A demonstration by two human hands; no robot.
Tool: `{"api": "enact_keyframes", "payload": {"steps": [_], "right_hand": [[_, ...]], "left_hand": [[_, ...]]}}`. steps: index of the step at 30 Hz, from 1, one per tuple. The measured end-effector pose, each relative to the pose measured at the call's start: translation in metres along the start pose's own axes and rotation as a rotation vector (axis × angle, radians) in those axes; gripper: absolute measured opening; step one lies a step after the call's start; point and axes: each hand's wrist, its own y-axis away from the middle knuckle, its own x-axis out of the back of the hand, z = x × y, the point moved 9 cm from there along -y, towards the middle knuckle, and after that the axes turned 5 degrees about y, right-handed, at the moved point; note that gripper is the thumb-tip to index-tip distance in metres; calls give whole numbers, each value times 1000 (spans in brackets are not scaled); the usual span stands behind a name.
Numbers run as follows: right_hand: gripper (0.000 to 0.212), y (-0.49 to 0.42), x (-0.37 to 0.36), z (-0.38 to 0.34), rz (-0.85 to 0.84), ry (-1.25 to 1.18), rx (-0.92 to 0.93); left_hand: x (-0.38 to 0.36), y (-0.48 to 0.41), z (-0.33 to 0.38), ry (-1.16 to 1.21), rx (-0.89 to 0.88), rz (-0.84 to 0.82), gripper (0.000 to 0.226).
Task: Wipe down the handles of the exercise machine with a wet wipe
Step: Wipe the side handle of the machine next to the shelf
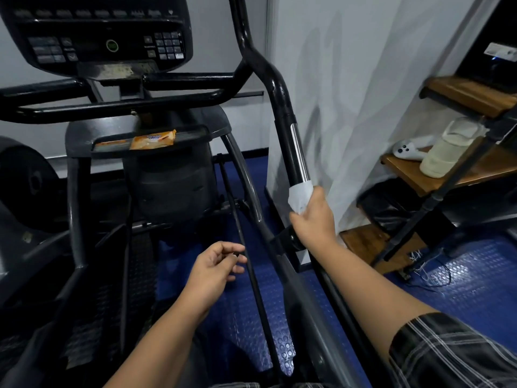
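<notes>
The black right handle (282,107) of the exercise machine rises in front of me, with a shiny metal strip (298,152) along its lower part. My right hand (314,217) grips the handle just below that strip, with a white wet wipe (300,196) wrapped round the bar under its fingers. My left hand (214,266) hovers lower and to the left, fingers loosely curled, holding nothing. The black fixed handlebars (117,107) run across under the console (103,35).
An orange wipes packet (154,139) lies on the machine's tray. A white curtain (377,93) hangs right of the handle. Wooden shelves (470,96) at the right hold a white controller (408,149) and a cream container (444,152). Blue rubber flooring (461,281) lies below.
</notes>
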Motion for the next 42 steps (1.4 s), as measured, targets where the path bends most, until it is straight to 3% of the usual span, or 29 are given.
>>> {"api": "enact_keyframes", "payload": {"steps": [6, 12, 14, 17, 21, 24, 26, 30, 32, 34, 39, 42], "right_hand": [[46, 4, 1, 0, 57, 39, 46], [25, -9, -9, 13, -279, -360, -195], [25, -9, -13, 13, -319, -407, -219], [30, -11, -11, 16, -166, -328, -209], [33, 1, 2, 6, 81, 74, -134], [33, 3, 4, 1, 131, 144, -111], [31, -1, 1, 5, 41, 90, -141], [23, -8, -15, 7, -332, -478, -311], [24, -10, -15, 6, -411, -455, -286], [28, -11, -12, 9, -331, -391, -279], [47, 1, 6, -6, 114, 153, -116], [54, -6, 10, -19, 150, 221, -86]], "left_hand": [[-9, -14, 5, 6, 6, -47, 21], [-8, -30, 7, 13, 6, -54, 22], [-9, -35, 8, 12, 9, -59, 22], [-10, -44, 10, 16, 6, -65, 21], [-9, -58, 15, 18, -2, -73, 21], [-8, -68, 21, 10, -14, -83, 21], [-7, -72, 24, 7, -16, -82, 22], [-9, -81, 26, 5, -18, -95, 21], [-11, -83, 26, -3, -21, -108, 21], [-12, -84, 26, -6, -21, -114, 21], [-7, -86, 26, -6, -21, -100, 21], [-4, -85, 27, -10, -24, -94, 20]]}}
